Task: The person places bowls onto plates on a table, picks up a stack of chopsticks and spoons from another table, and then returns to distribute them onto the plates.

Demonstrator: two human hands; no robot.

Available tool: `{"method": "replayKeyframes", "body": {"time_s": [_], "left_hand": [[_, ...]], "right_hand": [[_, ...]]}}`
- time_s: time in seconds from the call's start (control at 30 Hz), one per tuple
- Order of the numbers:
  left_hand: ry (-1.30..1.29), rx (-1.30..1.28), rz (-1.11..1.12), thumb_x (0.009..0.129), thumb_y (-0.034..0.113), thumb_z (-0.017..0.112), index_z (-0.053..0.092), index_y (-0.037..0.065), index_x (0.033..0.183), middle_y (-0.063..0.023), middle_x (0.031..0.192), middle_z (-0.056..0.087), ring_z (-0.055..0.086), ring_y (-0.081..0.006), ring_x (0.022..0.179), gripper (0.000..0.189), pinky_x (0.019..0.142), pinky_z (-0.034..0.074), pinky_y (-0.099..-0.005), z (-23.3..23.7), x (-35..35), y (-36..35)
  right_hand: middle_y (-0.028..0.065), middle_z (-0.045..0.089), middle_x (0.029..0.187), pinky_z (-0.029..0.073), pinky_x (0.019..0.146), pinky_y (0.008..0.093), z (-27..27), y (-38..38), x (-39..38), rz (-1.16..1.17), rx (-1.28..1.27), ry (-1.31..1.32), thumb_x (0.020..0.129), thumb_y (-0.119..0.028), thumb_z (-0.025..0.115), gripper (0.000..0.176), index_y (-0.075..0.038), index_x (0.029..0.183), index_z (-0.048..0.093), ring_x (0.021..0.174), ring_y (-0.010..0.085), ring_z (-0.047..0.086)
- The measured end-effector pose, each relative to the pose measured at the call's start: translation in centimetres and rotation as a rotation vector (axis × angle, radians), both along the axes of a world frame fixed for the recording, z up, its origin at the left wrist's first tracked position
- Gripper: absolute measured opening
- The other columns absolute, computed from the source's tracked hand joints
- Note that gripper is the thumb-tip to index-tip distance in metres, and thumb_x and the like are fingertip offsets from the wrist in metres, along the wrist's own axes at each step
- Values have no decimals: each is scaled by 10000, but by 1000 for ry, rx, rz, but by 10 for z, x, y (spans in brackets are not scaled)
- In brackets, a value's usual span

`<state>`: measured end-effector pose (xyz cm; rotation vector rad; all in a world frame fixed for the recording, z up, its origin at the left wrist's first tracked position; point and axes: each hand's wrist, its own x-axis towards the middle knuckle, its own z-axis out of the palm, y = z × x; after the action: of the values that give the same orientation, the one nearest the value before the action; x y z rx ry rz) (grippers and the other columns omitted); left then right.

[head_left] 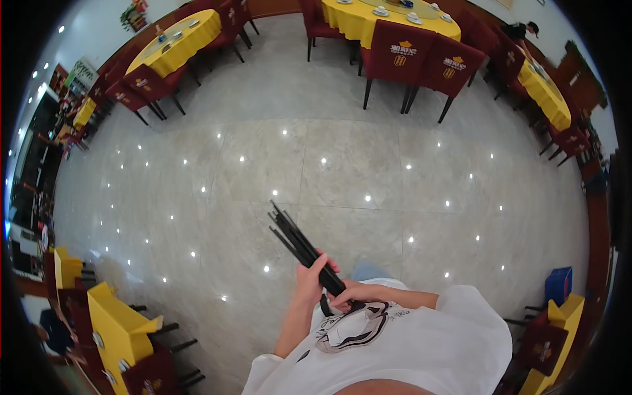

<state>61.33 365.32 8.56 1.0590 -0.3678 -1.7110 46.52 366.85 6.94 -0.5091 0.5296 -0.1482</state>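
A bundle of long black chopsticks (300,244) slants up and to the left in front of my white shirt, its far ends uneven and slightly fanned. My left hand (315,276) is closed around the middle of the bundle, thumb along the top. Near the lower end, close to my body, my right hand (351,293) is closed on the same chopsticks. Its fingertips are partly hidden by the bundle and the left hand.
Grey glossy tiles (257,158) spread ahead. A round yellow-clothed table (355,14) set with cups stands at the back among maroon chairs (397,56). Another laid table (178,46) is far left. A person (520,29) bends at the right rear. A blue box (559,284) sits at right.
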Motion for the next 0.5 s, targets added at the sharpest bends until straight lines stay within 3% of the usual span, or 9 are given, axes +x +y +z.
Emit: {"method": "replayKeyframes", "body": {"time_s": [0.17,0.2,0.23,0.3,0.33,0.43,0.47,0.5], "left_hand": [[-41,54,-131,871,153,612,514,25,973,-108,761,599,593,-194,639,191,579,498,-306,-2,-17,-95],[-55,56,-137,868,168,625,519,21,971,-115,767,602,583,-182,612,209,537,490,-300,-3,-21,-119],[-68,58,-141,868,168,625,519,21,971,-115,767,602,583,-182,612,209,537,490,-300,-5,-23,-144],[-139,118,-146,866,183,630,505,32,985,-112,768,598,569,-175,581,229,515,491,-312,-7,-28,-197],[-137,127,-161,872,194,619,511,18,1020,-141,822,615,598,-188,613,254,537,513,-320,-11,-26,-225],[-136,159,-112,882,207,601,504,1,1075,-181,904,624,631,-217,666,299,574,541,-343,1,-20,-303],[-128,153,-122,889,213,585,488,-9,1123,-204,958,621,649,-242,722,337,629,560,-364,8,-19,-326],[-118,131,-124,895,199,574,478,-13,1131,-206,963,616,646,-251,755,332,658,561,-372,10,-18,-349]], "right_hand": [[34,501,607,377,496,260,-13,-79,-2,-121,-60,92,827,-179,673,217,-65,801,490,524,136,488],[59,584,706,435,570,257,-19,-101,-6,-110,-96,28,847,-238,660,225,-40,887,560,640,153,562],[59,584,706,435,570,257,-25,-124,-9,-115,-94,16,847,-238,660,225,-40,887,560,640,153,562],[61,618,815,466,654,256,-31,-176,-17,-132,-441,95,866,-270,642,309,-16,1031,582,767,142,586],[43,629,907,477,718,256,-39,-203,-21,-204,-481,207,890,-275,612,347,-6,1108,578,843,126,581],[31,629,914,476,718,252,-35,-300,-37,-290,-436,160,900,-253,603,327,-5,1112,587,829,105,574],[62,637,873,483,669,259,-26,-328,-43,-274,-471,180,873,-352,630,375,-5,1015,626,773,111,591],[62,637,873,483,669,259,-24,-352,-43,-275,-467,179,873,-352,630,375,-5,1015,626,773,111,591]]}}
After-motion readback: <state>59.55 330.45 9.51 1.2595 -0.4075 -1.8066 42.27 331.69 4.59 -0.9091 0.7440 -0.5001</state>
